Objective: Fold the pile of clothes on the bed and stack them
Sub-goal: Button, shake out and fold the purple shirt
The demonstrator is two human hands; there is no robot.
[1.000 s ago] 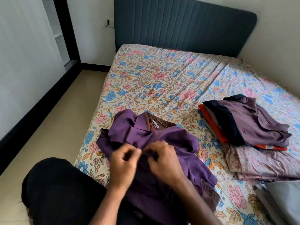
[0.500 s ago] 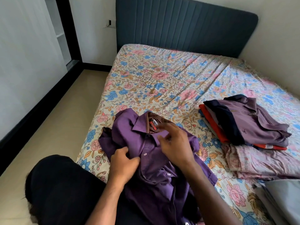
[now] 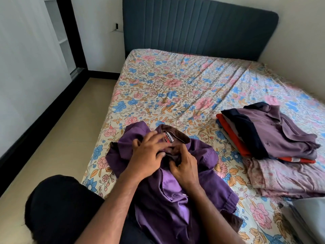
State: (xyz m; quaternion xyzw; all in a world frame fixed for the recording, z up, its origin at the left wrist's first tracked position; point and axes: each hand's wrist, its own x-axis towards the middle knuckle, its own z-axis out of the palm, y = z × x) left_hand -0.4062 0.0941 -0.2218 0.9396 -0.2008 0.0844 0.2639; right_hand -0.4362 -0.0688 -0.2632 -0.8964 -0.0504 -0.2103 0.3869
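Observation:
A purple button shirt (image 3: 202, 187) lies rumpled on the near left part of the floral bed (image 3: 175, 88), its brown collar and label facing up. My left hand (image 3: 149, 154) lies over the collar area, its fingers blurred near the label. My right hand (image 3: 184, 166) pinches the shirt's front just below the collar. To the right sits a stack of folded clothes (image 3: 274, 136) with a mauve polo shirt on top and orange cloth beneath. A pink floral garment (image 3: 288, 178) lies folded under and in front of the stack.
A dark blue padded headboard (image 3: 198, 27) stands at the far end. Beige floor (image 3: 58, 147) runs along the bed's left side beside a white wall with black skirting. My black-clad knee (image 3: 63, 208) is at lower left. Grey fabric (image 3: 309, 219) lies at lower right.
My left hand has moved up from the shirt's left front to the collar. My right hand has drawn back slightly and now pinches the fabric below the collar.

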